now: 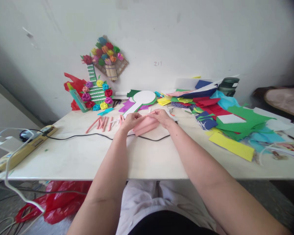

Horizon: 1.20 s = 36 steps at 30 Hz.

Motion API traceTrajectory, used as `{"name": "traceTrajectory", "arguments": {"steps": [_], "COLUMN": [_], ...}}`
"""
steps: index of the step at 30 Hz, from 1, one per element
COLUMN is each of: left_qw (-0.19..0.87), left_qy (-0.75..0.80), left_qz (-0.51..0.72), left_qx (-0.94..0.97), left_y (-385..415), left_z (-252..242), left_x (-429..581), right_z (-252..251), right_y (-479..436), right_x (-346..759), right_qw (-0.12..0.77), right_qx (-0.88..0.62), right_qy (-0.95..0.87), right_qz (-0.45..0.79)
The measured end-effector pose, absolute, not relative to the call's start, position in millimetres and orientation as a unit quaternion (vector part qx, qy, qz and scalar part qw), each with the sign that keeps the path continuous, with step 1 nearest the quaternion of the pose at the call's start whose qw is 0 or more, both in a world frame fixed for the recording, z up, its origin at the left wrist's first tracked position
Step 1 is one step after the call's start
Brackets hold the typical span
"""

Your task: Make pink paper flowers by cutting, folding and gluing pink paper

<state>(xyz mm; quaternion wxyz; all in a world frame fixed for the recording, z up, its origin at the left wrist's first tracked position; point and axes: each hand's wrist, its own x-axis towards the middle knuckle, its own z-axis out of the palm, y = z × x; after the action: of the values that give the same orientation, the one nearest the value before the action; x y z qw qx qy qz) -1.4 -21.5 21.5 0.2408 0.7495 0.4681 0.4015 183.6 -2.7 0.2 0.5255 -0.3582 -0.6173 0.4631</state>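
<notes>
A sheet of pink crepe paper [147, 125] hangs between my two hands over the middle of the table. My left hand [132, 120] pinches the upper left edge of it, and my right hand [162, 117] has its fingers closed on the upper right edge. Along the top the edge looks narrow, perhaps rolled. Left of my hands lie several pink paper rolls [103, 123]. Just beyond is a white paddle-shaped cutout [144, 98] backed with green.
A black cable [93, 134] crosses the table beneath the paper. Colored sheets [245, 120] are heaped at right, with a yellow strip [231, 147] in front. A power strip [26, 143] lies at left. Behind stand a glue bottle [77, 98] and a paper-flower guitar [98, 93].
</notes>
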Motion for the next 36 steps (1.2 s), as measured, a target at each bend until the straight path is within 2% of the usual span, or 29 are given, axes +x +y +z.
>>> {"name": "traceTrajectory", "arguments": {"steps": [9, 24, 36], "left_qw": [0.205, 0.349, 0.378], "left_qy": [0.492, 0.435, 0.452], "left_qz": [0.328, 0.359, 0.358], "left_qx": [0.78, 0.749, 0.724], "left_y": [-20.2, -20.0, -18.3], "left_z": [22.0, 17.0, 16.1], "left_x": [-1.1, -6.4, -7.2], "right_z": [-0.4, 4.1, 5.1], "right_y": [-3.9, -8.4, -10.7], "right_x": [182.0, 180.3, 179.8], "right_qw": [0.524, 0.509, 0.502], "right_qx": [-0.377, -0.365, -0.356], "right_qy": [-0.609, -0.631, -0.635], "right_qz": [0.461, 0.457, 0.467]}}
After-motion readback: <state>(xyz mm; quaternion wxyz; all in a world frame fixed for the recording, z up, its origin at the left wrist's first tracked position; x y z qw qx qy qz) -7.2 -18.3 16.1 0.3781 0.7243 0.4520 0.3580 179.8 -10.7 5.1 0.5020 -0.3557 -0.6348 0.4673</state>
